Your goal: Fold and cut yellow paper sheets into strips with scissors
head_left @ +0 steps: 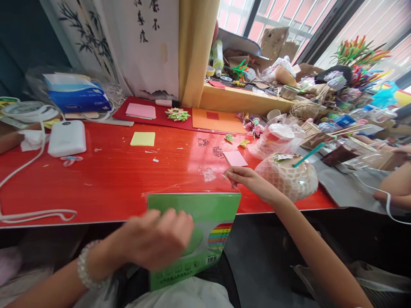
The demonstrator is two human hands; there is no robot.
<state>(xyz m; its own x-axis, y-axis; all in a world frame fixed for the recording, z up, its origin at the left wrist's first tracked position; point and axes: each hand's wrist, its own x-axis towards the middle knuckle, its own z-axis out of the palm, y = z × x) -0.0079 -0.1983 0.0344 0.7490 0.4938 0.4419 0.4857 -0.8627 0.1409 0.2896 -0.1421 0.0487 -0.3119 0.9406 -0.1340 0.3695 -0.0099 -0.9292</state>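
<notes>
A green pack of paper [192, 203] in a clear wrapper leans upright between my lap and the table edge, rainbow stripes and a barcode on its face. My left hand [163, 239], blurred and wearing a beaded bracelet, is curled in front of the pack; what its fingers hold, if anything, is hidden. At the pack's top right corner, my right hand [240, 175] pinches what looks like the clear plastic wrapper [235, 185]. Just beyond those fingers lies a pink paper square [236, 158]. A crumpled bit of clear plastic [208, 174] rests nearby.
A netted coconut with a straw [289, 175] stands right of my right hand. Yellow notes [143, 139], a folded paper flower [177, 114] and a white power bank [67, 138] lie farther back. Craft clutter fills the sill [250, 94]. Another person's arm [394, 184] shows at right.
</notes>
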